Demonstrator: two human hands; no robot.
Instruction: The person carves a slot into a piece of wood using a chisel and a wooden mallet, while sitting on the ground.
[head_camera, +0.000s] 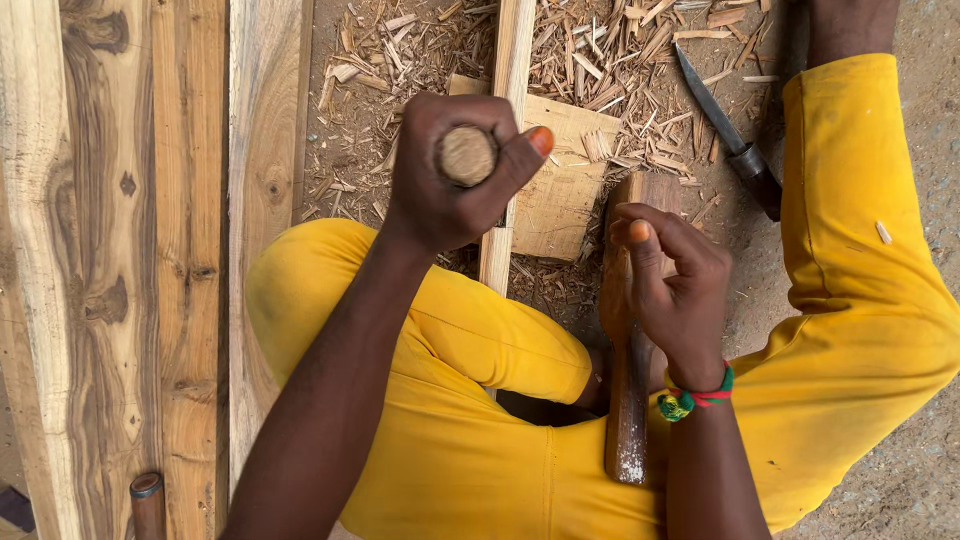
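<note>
Left hand gripping handle, shavings (dirt floor)

— Bright enough here?
— Plenty. Soft, even daylight, no glare anywhere. The yellow trousers almost glow.
— Shadows?
— Faint ones only: a dark pocket between the knees, and a little shade under the left hand.
— Sharp?
— Mostly. Grain on the planks and the chips reads crisp. The left hand, closest to the lens, looks slightly soft. The right hand is clear.
— Edges?
— The planks bow a touch at the left edge.
</note>
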